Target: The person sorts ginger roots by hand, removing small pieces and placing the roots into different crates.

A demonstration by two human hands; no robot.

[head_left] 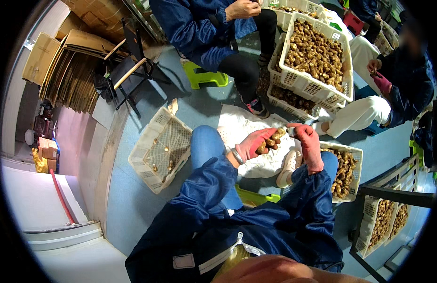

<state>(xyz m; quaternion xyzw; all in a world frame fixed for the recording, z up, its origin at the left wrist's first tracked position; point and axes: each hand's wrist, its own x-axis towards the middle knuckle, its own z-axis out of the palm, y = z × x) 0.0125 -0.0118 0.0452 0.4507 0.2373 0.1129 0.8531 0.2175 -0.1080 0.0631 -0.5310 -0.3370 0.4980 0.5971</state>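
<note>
- My left hand [253, 144] holds a ginger root [271, 140], just left of my right hand [307, 141].
- A nearly empty crate [158, 148] lies to my left.
- A crate of ginger [345, 172] sits right of my knee.
- Stacked full crates [315, 54] stand far right.
- Flattened cardboard [72, 70] leans far left.

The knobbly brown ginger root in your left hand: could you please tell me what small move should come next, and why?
Probably bring the right hand and its small tool onto the knobbly brown ginger root and trim. The left hand holds the root over the white sheet, with the tool tip just beside it.
</note>
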